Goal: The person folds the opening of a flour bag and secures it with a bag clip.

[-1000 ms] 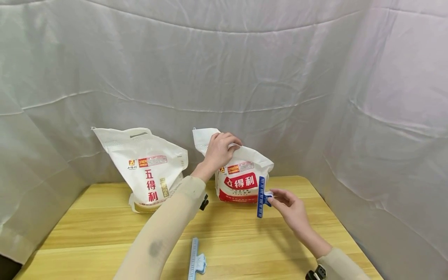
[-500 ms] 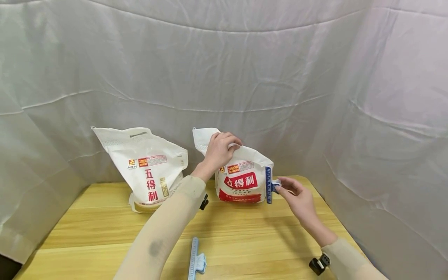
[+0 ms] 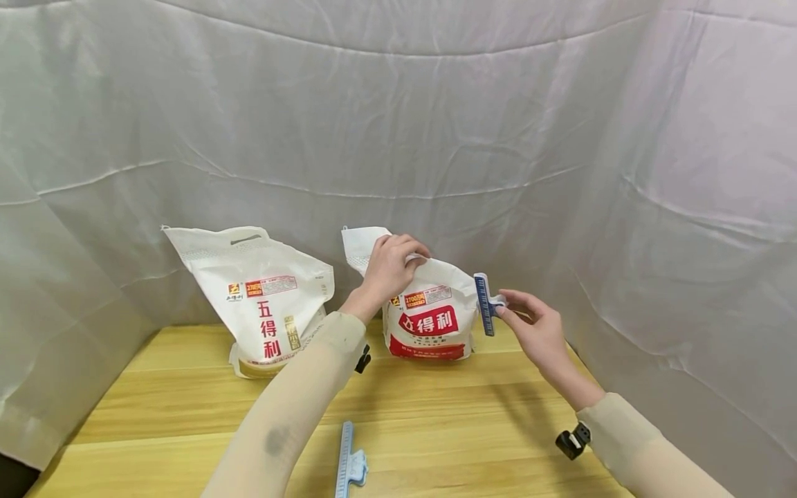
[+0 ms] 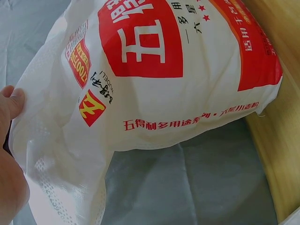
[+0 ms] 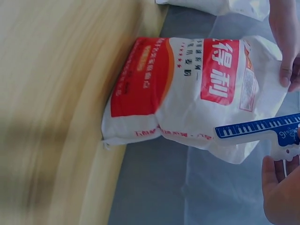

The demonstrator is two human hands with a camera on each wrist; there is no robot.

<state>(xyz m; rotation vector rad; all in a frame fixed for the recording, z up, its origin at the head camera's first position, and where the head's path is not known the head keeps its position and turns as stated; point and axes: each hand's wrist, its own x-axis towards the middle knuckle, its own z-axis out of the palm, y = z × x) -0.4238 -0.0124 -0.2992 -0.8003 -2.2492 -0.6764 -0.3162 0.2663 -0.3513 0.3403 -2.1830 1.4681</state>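
Blue clip [image 3: 485, 305] smooth plast., tbl [image 3: 448, 415] wood, drape [image 3: 398, 138] satiny cloth.

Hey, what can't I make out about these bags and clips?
Light blue clip: near end, cut off by head view's bottom edge.
Gold-marked bag: lower right part, behind the left sleeve, head view.
Red-labelled bag: part of its upper front, behind the left hand, head view.
Dark blue clip: partly cut off by right wrist view's right edge.
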